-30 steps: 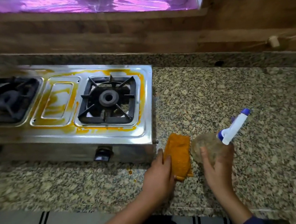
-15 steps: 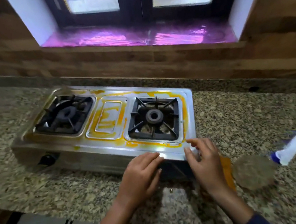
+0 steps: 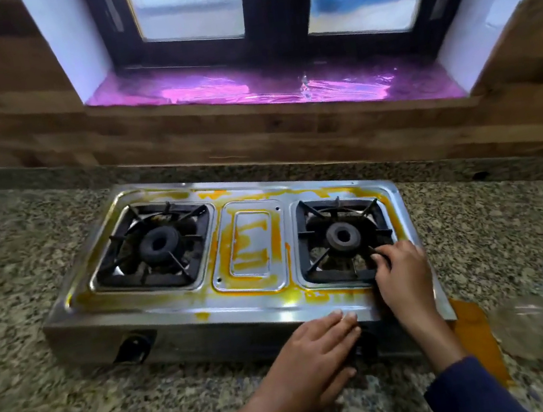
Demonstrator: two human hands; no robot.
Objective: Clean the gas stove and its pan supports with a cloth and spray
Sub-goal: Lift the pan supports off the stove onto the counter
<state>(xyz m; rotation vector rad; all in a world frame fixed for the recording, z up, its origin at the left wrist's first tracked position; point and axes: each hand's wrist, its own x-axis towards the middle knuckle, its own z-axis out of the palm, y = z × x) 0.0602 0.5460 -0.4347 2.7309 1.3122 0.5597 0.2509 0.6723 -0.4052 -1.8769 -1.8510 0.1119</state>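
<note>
Right hand: bare.
Right sleeve: dark navy cloth, plain cuff above the wrist.
Left hand: bare, forearm too.

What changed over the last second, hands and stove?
Right hand let go of the clear spray bottle, moved to the steel gas stove and grips the black right pan support at its near corner. Left hand left the orange cloth and rests flat on the stove's front edge. Orange stains unchanged.

Bare tabletop lies left of the stove. Cloth and bottle crowd its right end. The right hand covers a near corner of the right support; the left support stands uncovered.
</note>
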